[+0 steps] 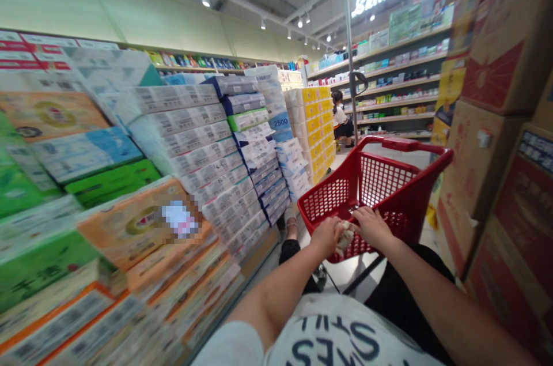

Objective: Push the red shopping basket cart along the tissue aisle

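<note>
Both my hands rest on the near rim of a red plastic shopping cart [391,178] in a store aisle. My left hand [325,235] is closed around the rim. My right hand [371,226] lies over the rim, fingers curled. Between the two hands sits a small crumpled whitish wad [344,234], like paper or cloth; both hands touch it. The cart basket looks empty as far as I can see inside.
Stacked tissue and paper packs [203,153] wall the left side. Brown and red cartons [501,141] tower on the right. A person [342,122] crouches ahead by the shelves [397,83]. A grey pole [351,60] stands beyond the cart.
</note>
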{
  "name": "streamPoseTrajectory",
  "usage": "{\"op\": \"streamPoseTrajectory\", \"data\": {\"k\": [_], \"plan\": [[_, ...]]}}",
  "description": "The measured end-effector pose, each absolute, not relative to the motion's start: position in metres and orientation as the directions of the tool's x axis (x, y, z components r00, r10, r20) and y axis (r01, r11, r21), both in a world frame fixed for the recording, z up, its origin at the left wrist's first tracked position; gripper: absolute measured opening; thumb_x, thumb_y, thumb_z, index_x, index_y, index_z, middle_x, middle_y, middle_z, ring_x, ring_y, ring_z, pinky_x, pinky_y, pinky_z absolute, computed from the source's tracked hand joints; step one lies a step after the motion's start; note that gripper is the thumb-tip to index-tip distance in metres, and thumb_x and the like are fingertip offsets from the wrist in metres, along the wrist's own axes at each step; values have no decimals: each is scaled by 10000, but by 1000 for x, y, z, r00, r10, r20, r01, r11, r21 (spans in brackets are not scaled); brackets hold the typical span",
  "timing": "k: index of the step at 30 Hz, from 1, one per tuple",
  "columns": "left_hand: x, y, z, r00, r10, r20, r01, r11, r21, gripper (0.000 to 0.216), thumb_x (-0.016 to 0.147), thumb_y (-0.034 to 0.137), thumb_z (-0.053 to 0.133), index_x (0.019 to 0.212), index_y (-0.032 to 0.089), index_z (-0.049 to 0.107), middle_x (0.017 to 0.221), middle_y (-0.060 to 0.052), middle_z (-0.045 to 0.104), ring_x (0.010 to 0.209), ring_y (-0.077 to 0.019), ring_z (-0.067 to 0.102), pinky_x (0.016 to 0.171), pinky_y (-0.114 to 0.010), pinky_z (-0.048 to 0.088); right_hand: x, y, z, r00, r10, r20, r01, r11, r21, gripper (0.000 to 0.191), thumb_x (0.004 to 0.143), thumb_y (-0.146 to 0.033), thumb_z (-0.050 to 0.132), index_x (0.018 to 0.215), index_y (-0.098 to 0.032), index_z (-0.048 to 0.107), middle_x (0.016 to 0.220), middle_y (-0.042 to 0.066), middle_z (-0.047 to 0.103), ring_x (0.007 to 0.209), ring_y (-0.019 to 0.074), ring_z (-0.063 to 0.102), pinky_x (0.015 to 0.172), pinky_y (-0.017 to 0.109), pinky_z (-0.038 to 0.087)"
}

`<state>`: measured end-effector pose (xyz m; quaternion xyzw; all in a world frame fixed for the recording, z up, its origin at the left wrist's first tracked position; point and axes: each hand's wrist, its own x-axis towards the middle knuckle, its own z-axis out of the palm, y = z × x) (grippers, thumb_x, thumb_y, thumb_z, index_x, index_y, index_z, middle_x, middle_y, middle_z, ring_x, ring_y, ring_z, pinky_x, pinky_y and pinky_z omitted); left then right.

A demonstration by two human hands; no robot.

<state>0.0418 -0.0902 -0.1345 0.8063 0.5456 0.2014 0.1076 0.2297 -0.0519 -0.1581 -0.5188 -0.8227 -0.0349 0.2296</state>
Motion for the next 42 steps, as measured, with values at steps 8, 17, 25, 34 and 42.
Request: {"op": "streamPoseTrajectory", "data": {"k": [8, 17, 25, 34, 42], "plan": [[41, -91, -127, 307, 937, 169, 940, -326, 101, 390, 882, 342, 506, 1229, 165, 502, 1323, -123, 495, 1259, -269, 409, 1039, -399, 344, 230, -53, -157, -348, 834, 429, 874, 454, -174, 191, 888, -384, 481, 932, -211, 550, 1055, 85, 585, 1085, 260, 489, 996, 570, 292], [40, -92, -140, 354, 922, 155, 932, -362, 20, 322, 968, 319, 343, 1235, 200, 480, 1088, -77, 579, 968, -213, 594, 828, -312, 470, 229, -52, -159, -349, 818, 456, 867, 467, -175, 237, 891, -434, 476, 926, -215, 557, 1006, 69, 599, 1074, 258, 488, 998, 571, 287], [38, -95, -128, 343, 933, 111, 928, -355, 116, 400, 986, 446, 239, 1282, 288, 458, 1044, -47, 612, 902, -192, 611, 761, -288, 471, 229, -49, -164, -345, 814, 467, 873, 461, -160, 269, 899, -456, 450, 934, -216, 568, 1027, 74, 593, 1087, 264, 474, 997, 569, 281], [41, -95, -147, 401, 879, 258, 912, -410, -19, 359, 973, 329, 347, 1306, 235, 446, 1150, -79, 558, 1040, -209, 544, 899, -338, 450, 230, -50, -163, -344, 816, 464, 874, 459, -159, 279, 930, -427, 374, 936, -217, 557, 1030, 78, 589, 1089, 257, 470, 997, 567, 284], [45, -93, -127, 333, 940, 77, 939, -338, 62, 353, 969, 407, 338, 1205, 214, 515, 1058, -82, 616, 962, -220, 609, 788, -305, 488, 229, -51, -162, -347, 826, 444, 877, 454, -159, 229, 907, -400, 438, 947, -210, 561, 1060, 77, 583, 1113, 263, 457, 1009, 571, 267]]}}
